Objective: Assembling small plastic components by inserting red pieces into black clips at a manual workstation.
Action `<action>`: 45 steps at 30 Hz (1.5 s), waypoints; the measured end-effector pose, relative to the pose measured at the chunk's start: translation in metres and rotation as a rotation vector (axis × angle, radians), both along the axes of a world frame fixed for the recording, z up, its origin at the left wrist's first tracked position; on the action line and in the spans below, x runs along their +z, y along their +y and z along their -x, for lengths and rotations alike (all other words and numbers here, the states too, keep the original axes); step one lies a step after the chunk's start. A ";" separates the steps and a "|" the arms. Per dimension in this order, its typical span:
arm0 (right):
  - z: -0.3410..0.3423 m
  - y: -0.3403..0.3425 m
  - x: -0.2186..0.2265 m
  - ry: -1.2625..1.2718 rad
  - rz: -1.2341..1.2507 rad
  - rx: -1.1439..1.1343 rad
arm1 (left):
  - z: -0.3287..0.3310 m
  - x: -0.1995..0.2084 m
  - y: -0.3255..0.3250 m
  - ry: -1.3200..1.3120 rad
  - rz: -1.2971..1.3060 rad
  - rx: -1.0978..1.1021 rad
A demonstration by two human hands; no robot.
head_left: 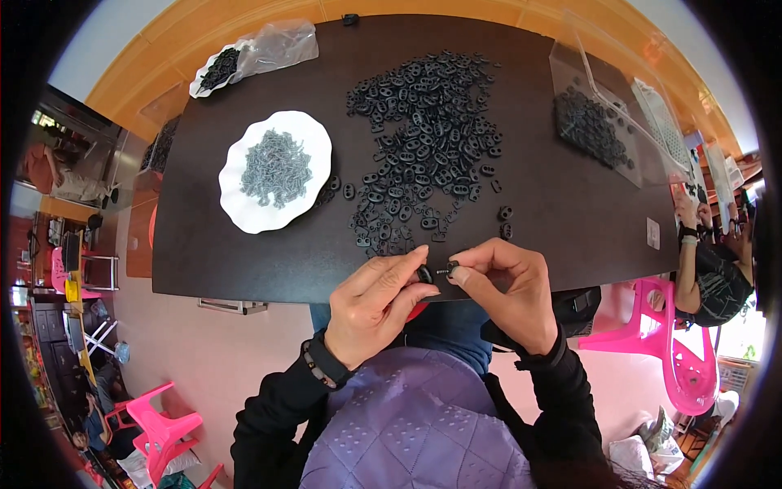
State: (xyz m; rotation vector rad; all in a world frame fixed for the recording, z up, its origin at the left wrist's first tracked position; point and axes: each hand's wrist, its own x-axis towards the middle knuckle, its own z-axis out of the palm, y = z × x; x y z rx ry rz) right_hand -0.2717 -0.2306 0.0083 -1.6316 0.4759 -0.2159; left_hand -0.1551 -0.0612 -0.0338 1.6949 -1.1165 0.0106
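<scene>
Lower centre of frame: a black shell (424, 275) lies clamped between the thumb and fingers of the left hand (371, 303). Just to its right, a spring (441, 271) projects from a small black cap (454, 266), pinched between the thumb and forefinger of the right hand (511, 292). Both hands are at the near edge of the dark table (570, 220). Upper centre: a heap (432, 114) of loose black parts. Left of it: a white plate (235, 206) bearing many springs (277, 167). Lower left and right: pink stools (169, 425).
</scene>
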 end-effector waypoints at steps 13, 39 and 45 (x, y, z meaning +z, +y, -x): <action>-0.002 0.002 -0.008 -0.054 0.125 -0.008 | -0.003 0.005 0.001 -0.085 -0.034 -0.042; -0.001 0.006 -0.011 -0.047 0.264 -0.027 | 0.004 0.011 -0.001 -0.013 -0.147 -0.011; -0.002 0.003 -0.009 -0.042 0.254 -0.036 | 0.003 0.011 -0.003 -0.011 -0.156 -0.015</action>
